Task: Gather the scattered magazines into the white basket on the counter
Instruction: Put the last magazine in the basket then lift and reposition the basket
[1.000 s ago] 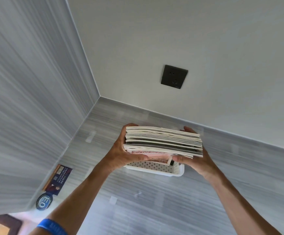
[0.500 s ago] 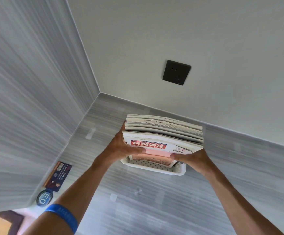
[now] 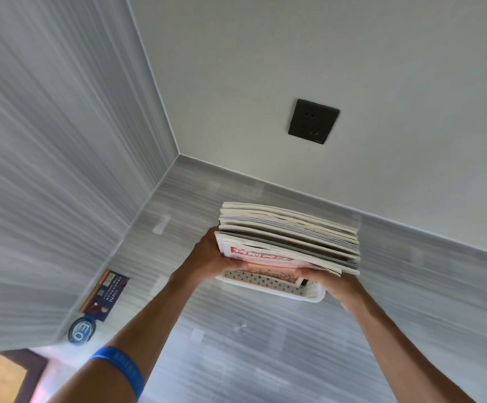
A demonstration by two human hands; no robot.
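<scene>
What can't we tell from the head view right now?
- Inside of the white basket: covered by the magazine stack, so whether the stack rests in it is unclear.
- Fingers of the left hand and right hand: mostly hidden under the stack.
- Lettering on the booklet by the side wall: too small.
- Dark object, bottom left: cut off by the frame edge.

We've got both hands on a fat stack of magazines (image 3: 288,237), left hand (image 3: 210,257) on its left edge, right hand (image 3: 328,279) under the near right corner. The stack sits over the white basket (image 3: 268,286) on the grey counter (image 3: 236,344). Black wall socket (image 3: 313,121) above, a dark booklet (image 3: 105,295) off left by the wall.
</scene>
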